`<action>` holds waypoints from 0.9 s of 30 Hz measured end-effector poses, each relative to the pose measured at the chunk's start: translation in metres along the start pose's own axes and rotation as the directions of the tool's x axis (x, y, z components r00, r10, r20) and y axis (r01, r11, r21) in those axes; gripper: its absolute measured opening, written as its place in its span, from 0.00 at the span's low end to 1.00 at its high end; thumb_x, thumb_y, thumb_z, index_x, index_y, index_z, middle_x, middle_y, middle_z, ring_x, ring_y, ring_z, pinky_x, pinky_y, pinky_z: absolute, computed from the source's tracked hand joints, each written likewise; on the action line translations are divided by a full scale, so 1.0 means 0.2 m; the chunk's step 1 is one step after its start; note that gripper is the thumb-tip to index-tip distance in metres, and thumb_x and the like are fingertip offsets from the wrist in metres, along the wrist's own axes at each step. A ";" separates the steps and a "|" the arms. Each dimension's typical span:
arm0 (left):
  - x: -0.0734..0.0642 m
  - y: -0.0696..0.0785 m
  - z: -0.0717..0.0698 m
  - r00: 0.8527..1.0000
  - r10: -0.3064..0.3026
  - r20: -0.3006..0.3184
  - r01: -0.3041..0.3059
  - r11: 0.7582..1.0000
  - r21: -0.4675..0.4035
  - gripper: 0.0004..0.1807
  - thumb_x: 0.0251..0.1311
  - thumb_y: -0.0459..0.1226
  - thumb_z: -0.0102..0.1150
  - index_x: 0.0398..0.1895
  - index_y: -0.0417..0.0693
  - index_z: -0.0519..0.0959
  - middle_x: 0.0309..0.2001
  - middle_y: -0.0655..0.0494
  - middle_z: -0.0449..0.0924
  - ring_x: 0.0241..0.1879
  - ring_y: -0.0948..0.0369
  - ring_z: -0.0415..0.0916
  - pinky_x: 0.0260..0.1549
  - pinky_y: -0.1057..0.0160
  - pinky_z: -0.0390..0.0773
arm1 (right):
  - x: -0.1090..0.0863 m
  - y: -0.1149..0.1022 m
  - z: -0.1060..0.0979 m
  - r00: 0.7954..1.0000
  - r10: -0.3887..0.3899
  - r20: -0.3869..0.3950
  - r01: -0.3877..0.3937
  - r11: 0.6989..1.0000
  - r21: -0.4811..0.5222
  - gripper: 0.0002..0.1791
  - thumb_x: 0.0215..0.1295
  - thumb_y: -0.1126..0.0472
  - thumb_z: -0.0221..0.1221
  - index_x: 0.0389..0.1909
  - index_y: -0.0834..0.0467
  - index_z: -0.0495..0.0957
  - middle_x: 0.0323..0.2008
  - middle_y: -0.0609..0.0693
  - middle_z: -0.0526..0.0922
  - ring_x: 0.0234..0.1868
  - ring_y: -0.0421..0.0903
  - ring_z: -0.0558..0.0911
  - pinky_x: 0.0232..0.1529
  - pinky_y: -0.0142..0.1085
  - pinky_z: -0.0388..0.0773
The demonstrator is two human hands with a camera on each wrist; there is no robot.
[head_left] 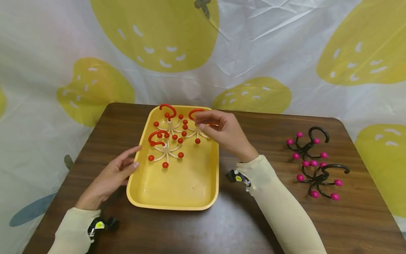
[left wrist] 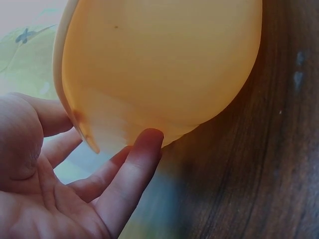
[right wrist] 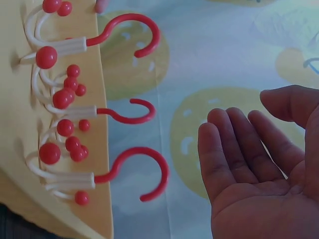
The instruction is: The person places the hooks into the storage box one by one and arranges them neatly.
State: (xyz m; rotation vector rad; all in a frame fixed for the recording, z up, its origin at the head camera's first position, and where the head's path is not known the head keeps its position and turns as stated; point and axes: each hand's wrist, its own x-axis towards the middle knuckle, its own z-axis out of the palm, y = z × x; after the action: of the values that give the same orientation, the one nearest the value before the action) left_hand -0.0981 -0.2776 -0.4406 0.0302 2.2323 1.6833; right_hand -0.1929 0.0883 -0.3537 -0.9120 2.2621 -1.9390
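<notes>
A yellow tray [head_left: 177, 190] lies on the table. Near its back end stand three multi-arm hanging hooks with white arms, red ball tips and red hooks: one front left [head_left: 165, 150], one back left [head_left: 170, 124] and one back right [head_left: 197, 130]. My left hand [head_left: 112, 176] touches the tray's left side, and in the left wrist view its fingertips rest against the outer wall. Above the tray's back right corner hovers my right hand [head_left: 226, 134]. Its fingers are extended, holding nothing and standing apart from the red hooks in the right wrist view [right wrist: 249, 179].
Two black multi-arm hanging hooks with pink ball tips lie on the table at the right, one farther back [head_left: 305, 146] and one nearer [head_left: 320, 178]. Behind the brown table [head_left: 253, 211] hangs a white sheet with yellow fruit prints [head_left: 177, 31].
</notes>
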 end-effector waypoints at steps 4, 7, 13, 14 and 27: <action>0.00 0.00 0.00 1.000 0.003 0.002 -0.003 1.000 -0.004 0.35 0.82 0.43 0.54 0.86 0.59 0.54 0.69 0.27 0.69 0.53 0.48 0.84 0.42 0.49 0.91 | -0.04 -0.02 -0.05 1.000 0.010 -0.021 -0.011 1.000 -0.016 0.15 0.71 0.70 0.65 0.57 0.65 0.84 0.53 0.66 0.87 0.50 0.46 0.89 0.46 0.35 0.88; 0.01 0.00 0.00 1.000 0.004 0.009 -0.004 1.000 -0.011 0.35 0.82 0.43 0.53 0.86 0.58 0.54 0.70 0.27 0.68 0.53 0.48 0.84 0.41 0.49 0.91 | -0.08 -0.03 -0.10 0.998 0.027 -0.056 -0.029 0.999 -0.026 0.16 0.71 0.68 0.65 0.58 0.65 0.84 0.52 0.64 0.88 0.49 0.42 0.89 0.49 0.35 0.88; 0.01 0.00 0.00 1.000 -0.008 0.010 0.008 1.000 -0.012 0.35 0.82 0.42 0.53 0.86 0.59 0.54 0.69 0.27 0.68 0.53 0.48 0.85 0.42 0.49 0.91 | -0.14 -0.03 -0.18 0.994 0.029 -0.107 -0.033 0.999 -0.037 0.17 0.70 0.67 0.66 0.58 0.64 0.84 0.50 0.60 0.90 0.50 0.43 0.90 0.53 0.34 0.87; 0.00 0.00 0.00 1.000 -0.009 0.011 0.009 1.000 -0.013 0.35 0.82 0.42 0.53 0.86 0.59 0.54 0.69 0.27 0.68 0.53 0.48 0.85 0.42 0.49 0.91 | -0.14 -0.04 -0.20 0.993 0.029 -0.114 -0.034 0.999 -0.038 0.17 0.70 0.68 0.66 0.58 0.65 0.84 0.50 0.60 0.90 0.50 0.44 0.90 0.52 0.33 0.87; 0.01 0.01 0.00 1.000 -0.018 0.008 0.018 1.000 -0.007 0.36 0.81 0.43 0.55 0.86 0.59 0.53 0.70 0.27 0.68 0.54 0.46 0.84 0.42 0.48 0.90 | -0.32 -0.08 -0.42 0.976 -0.004 -0.218 -0.001 1.000 -0.023 0.17 0.70 0.72 0.65 0.58 0.64 0.84 0.47 0.49 0.92 0.48 0.42 0.91 0.52 0.32 0.86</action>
State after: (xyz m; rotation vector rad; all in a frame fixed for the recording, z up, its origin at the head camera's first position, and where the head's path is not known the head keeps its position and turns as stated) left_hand -0.0997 -0.2760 -0.4400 0.0147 2.2138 1.6786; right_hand -0.1643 0.1904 -0.3424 -0.7355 2.4016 -2.1139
